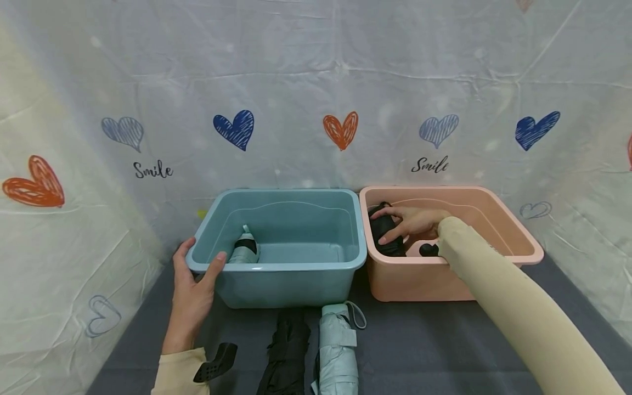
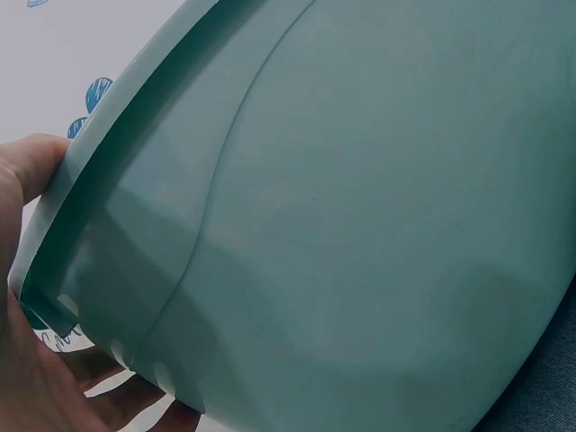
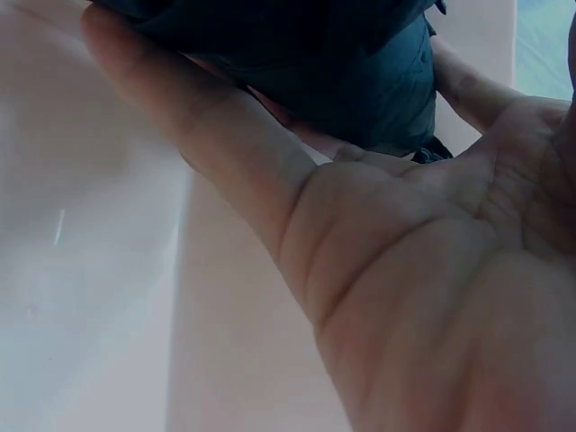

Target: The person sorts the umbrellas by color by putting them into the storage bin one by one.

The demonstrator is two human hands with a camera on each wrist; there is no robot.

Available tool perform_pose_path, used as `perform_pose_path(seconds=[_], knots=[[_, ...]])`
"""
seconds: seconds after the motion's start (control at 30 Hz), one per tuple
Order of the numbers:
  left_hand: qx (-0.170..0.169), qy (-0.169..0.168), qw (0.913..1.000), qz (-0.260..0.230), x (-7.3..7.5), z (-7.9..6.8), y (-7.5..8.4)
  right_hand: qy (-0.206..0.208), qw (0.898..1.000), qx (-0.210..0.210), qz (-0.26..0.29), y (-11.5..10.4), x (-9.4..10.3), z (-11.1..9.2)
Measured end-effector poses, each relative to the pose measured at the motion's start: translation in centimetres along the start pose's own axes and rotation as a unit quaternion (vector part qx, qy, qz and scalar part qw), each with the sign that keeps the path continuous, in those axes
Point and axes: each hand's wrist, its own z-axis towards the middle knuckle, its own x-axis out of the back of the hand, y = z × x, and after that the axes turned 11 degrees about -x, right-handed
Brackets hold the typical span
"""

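Note:
At the near left corner of a blue tub (image 1: 291,288), my left hand (image 1: 195,288) grips the rim, thumb and fingers on either side of it; the left wrist view shows the tub's wall (image 2: 342,207) close up. My right hand (image 1: 417,221) reaches into a pink tub (image 1: 419,282) and holds a black folded umbrella (image 1: 387,233) at its left end. Dark gathered fabric (image 3: 360,90) sits between thumb and fingers in the right wrist view. Inside the blue tub leans a pale blue item with a black band (image 1: 245,247), perhaps a folded umbrella.
In front of the blue tub lie another black folded umbrella (image 1: 288,351) and a pale blue folded umbrella (image 1: 338,351) with a wrist loop. A small black knob-like end (image 1: 428,250) shows in the pink tub. A heart-printed cloth (image 1: 296,55) hangs behind both tubs.

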Motion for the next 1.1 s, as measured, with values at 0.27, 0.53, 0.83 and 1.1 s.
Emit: perform_pose_path(seconds=[0.27,0.53,0.83,1.1], knots=[[-0.001,0.001,1.0,0.002,-0.16,0.0,0.26,0.001,1.0,-0.005,0.005,0.12,0.06,-0.17],[0.001,0.002,1.0,0.001,-0.15,-0.1,0.09,0.003,1.0,-0.006,0.006,0.12,0.01,-0.11],[-0.004,0.006,1.0,0.001,-0.25,0.04,0.04,0.006,1.0,-0.011,-0.013,0.11,0.06,-0.16],[-0.004,0.005,1.0,0.002,-0.2,0.08,0.04,-0.002,0.999,-0.022,-0.033,0.2,0.08,-0.25]])
